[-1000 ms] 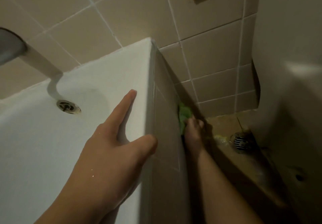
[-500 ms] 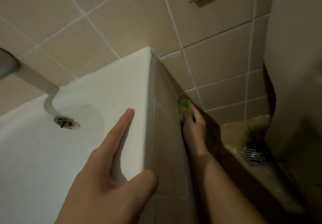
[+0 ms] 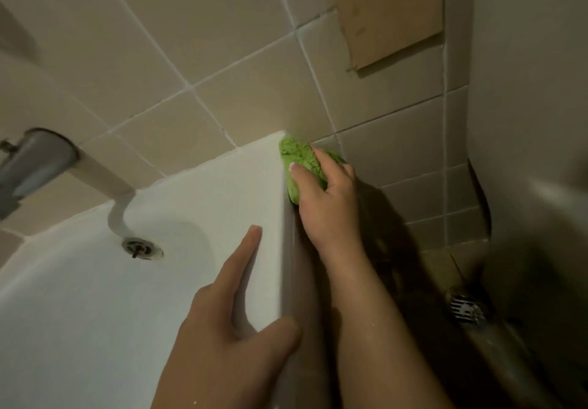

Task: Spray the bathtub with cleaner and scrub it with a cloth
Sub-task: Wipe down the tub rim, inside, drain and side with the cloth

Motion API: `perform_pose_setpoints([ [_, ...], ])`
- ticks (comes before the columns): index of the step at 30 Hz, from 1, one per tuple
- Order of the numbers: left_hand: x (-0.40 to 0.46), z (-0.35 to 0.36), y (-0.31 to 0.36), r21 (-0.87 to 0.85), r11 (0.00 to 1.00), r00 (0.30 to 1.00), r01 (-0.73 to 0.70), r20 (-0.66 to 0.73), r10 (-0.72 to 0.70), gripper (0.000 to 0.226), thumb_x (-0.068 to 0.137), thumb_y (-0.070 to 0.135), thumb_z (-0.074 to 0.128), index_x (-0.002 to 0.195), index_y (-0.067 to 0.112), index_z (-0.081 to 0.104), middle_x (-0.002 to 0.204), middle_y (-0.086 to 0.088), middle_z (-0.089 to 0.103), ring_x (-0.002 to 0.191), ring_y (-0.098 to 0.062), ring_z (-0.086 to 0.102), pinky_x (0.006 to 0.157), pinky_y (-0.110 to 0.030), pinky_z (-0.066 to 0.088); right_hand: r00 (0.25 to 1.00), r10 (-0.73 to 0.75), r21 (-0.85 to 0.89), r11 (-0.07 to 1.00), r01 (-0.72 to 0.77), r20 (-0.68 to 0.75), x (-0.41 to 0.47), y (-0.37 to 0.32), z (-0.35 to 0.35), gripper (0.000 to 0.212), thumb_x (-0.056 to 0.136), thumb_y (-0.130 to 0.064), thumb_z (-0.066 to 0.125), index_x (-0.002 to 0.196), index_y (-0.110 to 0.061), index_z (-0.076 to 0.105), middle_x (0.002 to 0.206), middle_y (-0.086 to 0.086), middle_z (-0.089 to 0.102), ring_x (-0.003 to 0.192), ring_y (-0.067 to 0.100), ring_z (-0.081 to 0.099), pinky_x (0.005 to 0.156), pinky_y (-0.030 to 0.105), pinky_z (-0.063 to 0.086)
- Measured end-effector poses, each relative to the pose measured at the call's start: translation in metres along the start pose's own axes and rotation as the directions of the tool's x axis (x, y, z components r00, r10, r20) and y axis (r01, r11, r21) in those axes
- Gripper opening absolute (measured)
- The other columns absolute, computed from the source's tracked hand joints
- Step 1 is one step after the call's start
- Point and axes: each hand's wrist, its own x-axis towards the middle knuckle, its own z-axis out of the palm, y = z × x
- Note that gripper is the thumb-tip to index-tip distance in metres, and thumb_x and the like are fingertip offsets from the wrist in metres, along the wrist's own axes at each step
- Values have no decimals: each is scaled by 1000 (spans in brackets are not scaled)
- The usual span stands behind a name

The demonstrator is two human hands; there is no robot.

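The white bathtub (image 3: 178,205) fills the left half of the view, its rim running up to the far corner. My right hand (image 3: 327,201) grips a bunched green cloth (image 3: 297,160) against the top of the tub's tiled outer side, right at the far corner of the rim. My left hand (image 3: 229,322) rests on the near rim with its fingers straight and the thumb hooked over the outer edge. No spray bottle is in view.
A metal drain (image 3: 142,247) sits in the tub floor, and a grey spout (image 3: 31,166) juts in at the left. Beige wall tiles (image 3: 254,90) rise behind. A floor drain (image 3: 466,310) lies low on the right beside a pale fixture (image 3: 534,122).
My right hand has slid the green cloth up the tiled side of the tub from low down to the top far corner. My left hand has stayed on the rim.
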Motion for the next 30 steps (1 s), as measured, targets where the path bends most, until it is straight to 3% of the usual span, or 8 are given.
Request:
perform_pose_setpoints([
  [2, 0, 0, -1, -2, 1000, 1000, 25, 13, -25, 109, 35, 58, 58, 136, 81, 26, 129, 30, 54, 101, 16, 55, 82, -17, 43, 1000, 21, -29, 999, -21, 8, -20, -10, -3, 47, 96, -41, 65, 141, -30, 61, 132, -1, 46, 124, 21, 50, 106, 32, 40],
  [6, -18, -3, 5, 85, 994, 997, 73, 20, -75, 127, 44, 69, 52, 160, 45, 7, 159, 15, 37, 134, -13, 49, 99, -31, 42, 990, 140, -116, 984, -137, 19, -68, -30, -18, 48, 96, -42, 65, 142, -30, 59, 135, 1, 47, 124, 21, 50, 104, 32, 40],
  [11, -66, -12, 6, 123, 976, 983, 179, 7, -182, 91, 55, 68, 61, 136, 34, 37, 125, 9, 58, 106, -13, 60, 91, -45, 55, 947, 315, -285, 915, -285, 67, -125, -68, -42, 63, 74, -60, 62, 133, -37, 59, 122, 0, 50, 111, 26, 55, 100, 44, 48],
  [14, -106, -17, 6, 174, 959, 972, 224, 33, -233, 67, 63, 67, 62, 117, 37, 36, 115, 12, 53, 94, -7, 55, 82, -36, 54, 910, 391, -368, 874, -318, 142, -152, -94, -54, 40, 72, -46, 67, 109, -39, 54, 107, -2, 49, 95, 26, 56, 88, 44, 52],
  [17, -154, -21, 1, 241, 939, 963, 244, 56, -265, 67, 74, 62, 64, 126, 34, 33, 121, 15, 44, 97, -8, 50, 81, -32, 47, 853, 446, -406, 857, -318, 271, -172, -109, -77, 26, 73, -36, 68, 95, -33, 54, 95, 3, 60, 83, 25, 62, 75, 43, 57],
  [20, -200, -23, -5, 261, 924, 956, 281, 14, -294, 73, 74, 62, 60, 135, 37, 29, 128, 11, 46, 105, -14, 55, 89, -35, 49, 747, 489, -474, 840, -265, 451, -190, -122, -114, 18, 84, -24, 71, 95, -27, 57, 87, -1, 63, 77, 17, 61, 61, 29, 47],
  [24, -250, -13, -8, 368, 866, 940, 338, -81, -332, 82, 89, 57, 63, 151, 30, 16, 142, 5, 41, 115, -12, 56, 95, -29, 48, 744, 433, -596, 801, -58, 509, -206, -118, -147, 34, 80, -35, 74, 107, -43, 57, 110, -6, 57, 90, 10, 60, 77, 34, 54],
  [30, -266, -8, -5, 383, 825, 909, 416, -170, -380, 87, 90, 61, 61, 157, 29, 14, 151, 4, 43, 125, -21, 57, 97, -35, 48, 762, 210, -451, 885, 118, 612, -210, -113, -148, 51, 76, -27, 77, 116, -50, 55, 114, -15, 45, 99, 10, 59, 94, 35, 53],
])
